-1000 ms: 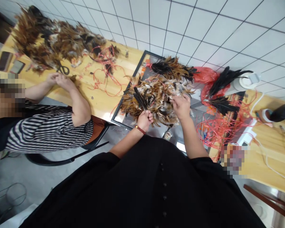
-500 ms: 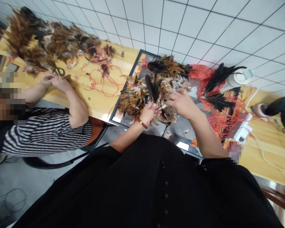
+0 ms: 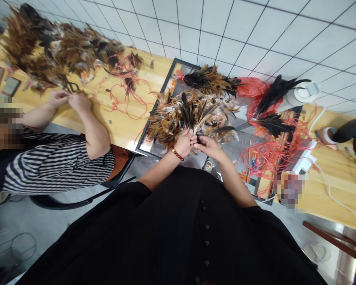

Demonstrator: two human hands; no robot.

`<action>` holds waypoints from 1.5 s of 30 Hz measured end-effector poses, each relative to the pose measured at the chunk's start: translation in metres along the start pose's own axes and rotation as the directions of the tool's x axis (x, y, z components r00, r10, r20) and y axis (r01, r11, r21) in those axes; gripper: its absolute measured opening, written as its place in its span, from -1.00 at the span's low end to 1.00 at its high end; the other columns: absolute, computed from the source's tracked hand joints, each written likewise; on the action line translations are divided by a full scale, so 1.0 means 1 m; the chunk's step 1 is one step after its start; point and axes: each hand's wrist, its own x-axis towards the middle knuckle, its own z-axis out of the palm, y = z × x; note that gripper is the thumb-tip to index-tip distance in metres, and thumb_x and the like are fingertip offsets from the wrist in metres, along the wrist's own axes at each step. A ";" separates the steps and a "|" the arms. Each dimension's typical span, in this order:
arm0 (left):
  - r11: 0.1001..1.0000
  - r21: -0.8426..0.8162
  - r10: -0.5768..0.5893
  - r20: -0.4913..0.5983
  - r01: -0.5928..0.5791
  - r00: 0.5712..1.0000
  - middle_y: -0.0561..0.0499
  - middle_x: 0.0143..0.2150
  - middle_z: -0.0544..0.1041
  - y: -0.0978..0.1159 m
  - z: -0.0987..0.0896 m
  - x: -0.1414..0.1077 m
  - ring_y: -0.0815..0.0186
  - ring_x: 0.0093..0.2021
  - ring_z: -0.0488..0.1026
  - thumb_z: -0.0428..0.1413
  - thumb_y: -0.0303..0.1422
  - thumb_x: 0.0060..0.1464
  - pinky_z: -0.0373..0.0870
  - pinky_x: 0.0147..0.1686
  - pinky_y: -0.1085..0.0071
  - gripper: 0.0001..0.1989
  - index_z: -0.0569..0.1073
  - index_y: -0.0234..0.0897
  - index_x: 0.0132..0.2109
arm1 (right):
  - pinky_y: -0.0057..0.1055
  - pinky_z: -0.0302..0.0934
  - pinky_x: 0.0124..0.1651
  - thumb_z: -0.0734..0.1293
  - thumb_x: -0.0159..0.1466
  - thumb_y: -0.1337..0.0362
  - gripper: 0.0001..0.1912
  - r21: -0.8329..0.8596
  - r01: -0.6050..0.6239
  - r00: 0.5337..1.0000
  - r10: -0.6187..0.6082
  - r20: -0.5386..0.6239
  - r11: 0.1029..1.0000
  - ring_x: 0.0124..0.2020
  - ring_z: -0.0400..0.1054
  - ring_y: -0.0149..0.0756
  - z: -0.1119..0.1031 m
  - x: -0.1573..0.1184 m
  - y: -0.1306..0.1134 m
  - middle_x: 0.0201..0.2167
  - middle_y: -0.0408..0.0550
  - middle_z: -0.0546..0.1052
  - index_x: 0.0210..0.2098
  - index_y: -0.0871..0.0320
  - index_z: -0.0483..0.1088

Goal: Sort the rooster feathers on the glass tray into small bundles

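My left hand, with a beaded bracelet on its wrist, is closed round the lower ends of a bunch of black feathers that fan upward. Close against it, my right hand pinches a dark feather that points off to the right. A pale brown feather rises between the two hands; which one grips it I cannot tell. Behind them spreads a loose pile of brown and white feathers, partly hidden by my hands.
A black-framed board lies under the pile. Behind stands a tied feather bundle; to the right are black feathers, a red bag, red string and a white jug. On the left a co-worker's hands work beside more feathers.
My right hand has moved from over the feather pile down and left to my left hand, bringing a dark feather. A pale brown feather now shows between the hands.
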 end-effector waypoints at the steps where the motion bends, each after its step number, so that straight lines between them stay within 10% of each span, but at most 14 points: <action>1: 1.000 -0.011 -0.013 0.028 0.013 1.000 0.19 -0.55 0.13 0.001 -0.002 0.000 0.54 -0.61 0.06 0.06 -0.38 0.30 0.03 -0.59 0.62 -0.79 0.25 -0.27 -0.33 | -0.39 0.26 -0.37 0.41 0.09 -0.18 -0.52 0.011 -0.027 0.999 0.027 0.030 1.000 -0.47 0.30 -0.37 0.001 -0.002 0.000 -0.48 -0.15 0.48 -0.34 0.13 0.43; 10: 0.987 -0.086 -0.112 0.207 0.132 0.972 0.13 -0.51 0.19 0.007 -0.015 0.001 0.53 -0.54 0.20 0.07 -0.47 0.26 0.25 -0.48 0.59 -0.81 0.35 -0.37 -0.37 | -0.49 -0.05 -0.56 0.47 0.09 0.00 -0.60 0.473 -0.083 0.991 0.122 -0.053 0.877 -0.62 0.05 -0.51 -0.042 -0.022 -0.018 -0.59 -0.25 0.32 -0.23 0.16 0.48; 16: 0.998 0.063 -0.015 0.171 0.004 0.985 0.15 -0.54 0.24 0.004 -0.011 -0.001 0.49 -0.57 0.25 0.02 -0.37 0.32 0.29 -0.49 0.55 -0.77 0.29 -0.31 -0.36 | -0.61 -0.20 -0.65 0.52 0.09 0.09 -0.62 0.703 -0.172 0.972 0.235 0.007 0.690 -0.72 -0.12 -0.62 -0.035 -0.019 -0.015 -0.67 -0.35 0.24 -0.20 0.13 0.42; 22: 0.927 0.333 -0.207 0.065 0.174 0.976 -0.06 -0.34 0.53 -0.011 -0.009 -0.004 0.36 -0.44 0.51 -0.01 -0.38 0.32 0.49 -0.34 0.34 -0.82 0.31 -0.34 -0.29 | -0.58 -0.05 -0.61 0.48 0.15 0.05 -0.65 0.665 -0.046 0.983 0.154 -0.104 0.745 -0.68 0.05 -0.57 -0.024 -0.012 -0.011 -0.64 -0.30 0.35 -0.20 0.12 0.42; 30: 0.946 0.252 -0.234 0.100 0.203 0.967 0.22 -0.60 0.10 -0.020 -0.009 -0.004 0.59 -0.70 0.01 0.03 -0.37 0.30 -0.07 -0.68 0.66 -0.73 0.21 -0.28 -0.39 | -0.54 0.06 -0.55 0.54 -0.01 0.10 -0.60 0.620 0.025 0.949 0.177 -0.262 0.784 -0.61 0.18 -0.54 -0.037 -0.012 -0.006 -0.52 -0.19 0.49 -0.23 0.14 0.50; 36: 0.951 0.289 -0.102 -0.035 0.108 0.994 0.06 -0.43 0.43 -0.010 -0.008 -0.005 0.48 -0.60 0.35 -0.09 -0.45 0.33 0.31 -0.60 0.53 -0.78 0.27 -0.32 -0.34 | -0.35 0.37 -0.30 0.37 0.21 0.19 -0.79 -0.040 0.148 0.863 -0.148 -0.483 0.988 -0.47 0.42 -0.38 -0.058 -0.020 -0.001 -0.41 -0.10 0.60 -0.22 0.12 0.57; 40: 0.935 0.330 -0.144 0.021 0.129 0.989 -0.04 -0.34 0.54 -0.009 -0.004 -0.007 0.39 -0.48 0.51 -0.06 -0.41 0.33 0.47 -0.48 0.45 -0.79 0.29 -0.34 -0.32 | -0.23 0.42 0.04 0.24 0.32 0.36 -0.71 -0.622 0.279 0.817 -0.521 -0.246 0.732 -0.11 0.55 -0.23 -0.049 -0.028 -0.013 -0.14 0.02 0.65 -0.09 0.12 0.58; 45: 0.935 0.314 -0.204 0.104 0.162 0.973 0.07 -0.50 0.43 -0.016 0.000 -0.009 0.42 -0.56 0.43 -0.03 -0.37 0.33 0.42 -0.51 0.50 -0.82 0.25 -0.28 -0.30 | -0.24 0.42 0.14 0.20 0.34 0.46 -0.60 -0.782 0.410 0.810 -0.582 0.075 0.469 0.06 0.51 -0.20 -0.027 -0.031 -0.018 0.03 0.10 0.60 0.07 0.18 0.52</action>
